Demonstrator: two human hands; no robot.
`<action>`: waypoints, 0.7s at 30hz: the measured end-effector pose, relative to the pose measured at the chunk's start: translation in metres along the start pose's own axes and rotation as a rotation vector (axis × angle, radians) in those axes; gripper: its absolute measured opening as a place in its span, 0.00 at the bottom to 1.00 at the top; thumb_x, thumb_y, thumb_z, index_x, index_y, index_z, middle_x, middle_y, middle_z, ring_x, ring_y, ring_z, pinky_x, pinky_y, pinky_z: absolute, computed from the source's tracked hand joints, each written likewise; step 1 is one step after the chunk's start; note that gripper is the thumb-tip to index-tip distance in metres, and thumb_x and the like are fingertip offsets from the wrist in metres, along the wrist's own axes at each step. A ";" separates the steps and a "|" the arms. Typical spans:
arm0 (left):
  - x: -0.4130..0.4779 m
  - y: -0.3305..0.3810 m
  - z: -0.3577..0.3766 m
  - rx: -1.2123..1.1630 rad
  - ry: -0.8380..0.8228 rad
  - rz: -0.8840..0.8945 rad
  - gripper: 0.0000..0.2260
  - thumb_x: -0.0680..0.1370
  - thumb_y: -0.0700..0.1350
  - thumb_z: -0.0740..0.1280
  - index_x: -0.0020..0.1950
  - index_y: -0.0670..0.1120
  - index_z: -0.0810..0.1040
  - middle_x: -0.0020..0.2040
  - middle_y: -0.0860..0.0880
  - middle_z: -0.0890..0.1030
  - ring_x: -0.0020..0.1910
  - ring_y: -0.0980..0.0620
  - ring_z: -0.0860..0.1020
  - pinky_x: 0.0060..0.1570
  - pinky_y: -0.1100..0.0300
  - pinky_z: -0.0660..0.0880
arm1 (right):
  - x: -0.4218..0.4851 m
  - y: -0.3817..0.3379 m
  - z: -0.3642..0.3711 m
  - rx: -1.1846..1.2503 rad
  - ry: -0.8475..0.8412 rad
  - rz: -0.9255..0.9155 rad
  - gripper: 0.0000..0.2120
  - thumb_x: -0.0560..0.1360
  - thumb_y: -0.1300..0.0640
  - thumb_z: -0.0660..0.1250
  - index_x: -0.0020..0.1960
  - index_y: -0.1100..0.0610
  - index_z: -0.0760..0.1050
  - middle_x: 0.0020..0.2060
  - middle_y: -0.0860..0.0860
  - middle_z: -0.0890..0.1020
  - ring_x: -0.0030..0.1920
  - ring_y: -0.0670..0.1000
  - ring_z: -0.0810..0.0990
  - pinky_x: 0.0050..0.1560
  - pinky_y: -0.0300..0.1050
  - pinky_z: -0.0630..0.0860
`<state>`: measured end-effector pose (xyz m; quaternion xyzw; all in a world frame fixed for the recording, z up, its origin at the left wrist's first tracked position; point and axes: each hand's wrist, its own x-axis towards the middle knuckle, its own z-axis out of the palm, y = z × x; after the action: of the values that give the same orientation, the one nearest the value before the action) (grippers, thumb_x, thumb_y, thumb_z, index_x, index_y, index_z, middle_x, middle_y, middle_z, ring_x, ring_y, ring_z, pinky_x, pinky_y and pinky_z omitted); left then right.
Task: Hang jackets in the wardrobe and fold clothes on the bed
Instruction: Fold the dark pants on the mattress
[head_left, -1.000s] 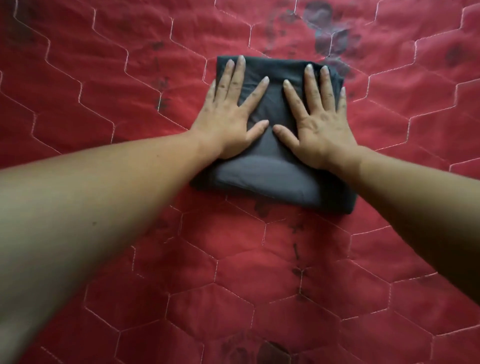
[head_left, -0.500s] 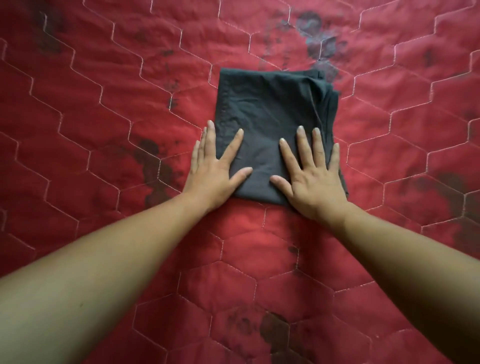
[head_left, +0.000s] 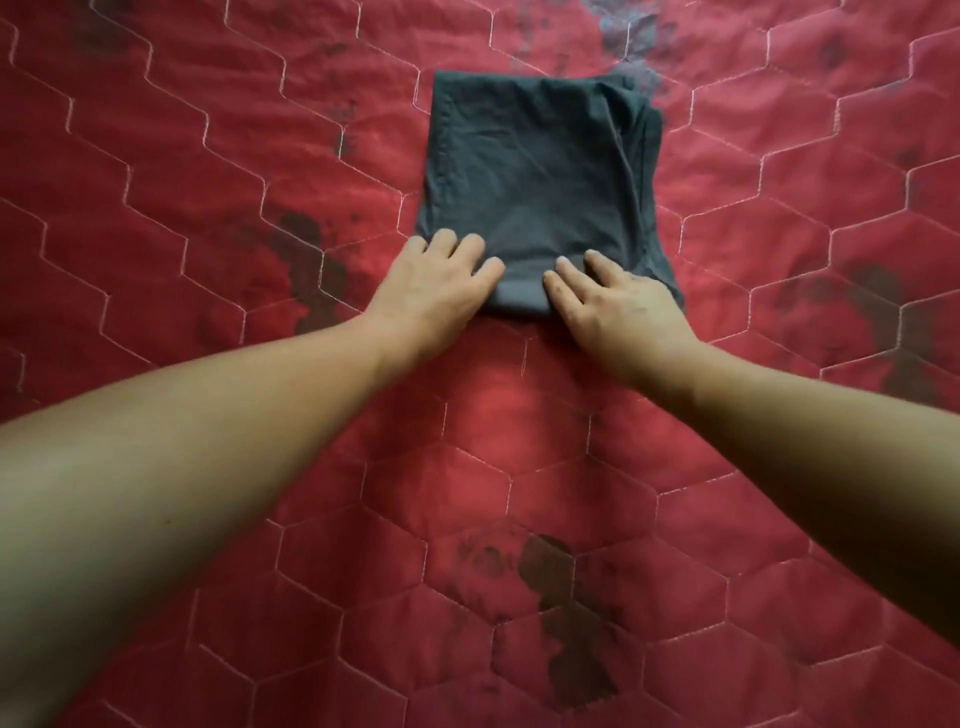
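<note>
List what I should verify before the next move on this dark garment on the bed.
1. The folded garment lies flat on the red bedcover: ok.
2. The left hand is at its near left corner: ok.
3. The right hand is on its near edge: ok.
4. Either hand actually grips cloth: cannot tell.
5. The layers on the garment's right side line up: not ok; the edges stagger towards the far right corner.

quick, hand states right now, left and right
left hand: fingers curled at the near left corner of the folded grey garment; grip cannot be told
right hand: fingers bent on its near edge; grip cannot be told
</note>
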<state>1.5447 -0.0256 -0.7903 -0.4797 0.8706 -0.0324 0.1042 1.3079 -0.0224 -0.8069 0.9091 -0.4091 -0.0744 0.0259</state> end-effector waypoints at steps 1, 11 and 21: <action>-0.002 0.004 -0.002 0.002 -0.003 -0.029 0.15 0.71 0.39 0.67 0.56 0.47 0.73 0.50 0.44 0.75 0.47 0.40 0.75 0.38 0.51 0.67 | -0.001 -0.003 -0.007 0.008 -0.044 0.022 0.21 0.78 0.63 0.54 0.68 0.62 0.75 0.65 0.59 0.80 0.60 0.65 0.81 0.37 0.54 0.82; -0.120 0.059 -0.020 -0.274 -0.265 0.216 0.23 0.74 0.59 0.64 0.65 0.49 0.72 0.53 0.45 0.76 0.50 0.42 0.77 0.42 0.50 0.73 | -0.108 -0.069 -0.051 0.290 -0.288 -0.093 0.28 0.78 0.38 0.51 0.69 0.52 0.75 0.63 0.52 0.80 0.60 0.59 0.79 0.38 0.52 0.82; -0.037 0.023 0.029 -0.229 -0.139 -0.172 0.34 0.80 0.67 0.48 0.82 0.54 0.43 0.81 0.38 0.39 0.81 0.40 0.38 0.78 0.38 0.46 | -0.001 -0.021 0.000 0.150 -0.163 0.171 0.41 0.78 0.29 0.45 0.83 0.52 0.47 0.82 0.60 0.48 0.82 0.62 0.44 0.78 0.70 0.46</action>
<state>1.5516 0.0193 -0.8169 -0.5623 0.8151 0.0914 0.1056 1.3226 -0.0081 -0.8091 0.8611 -0.4904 -0.1147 -0.0689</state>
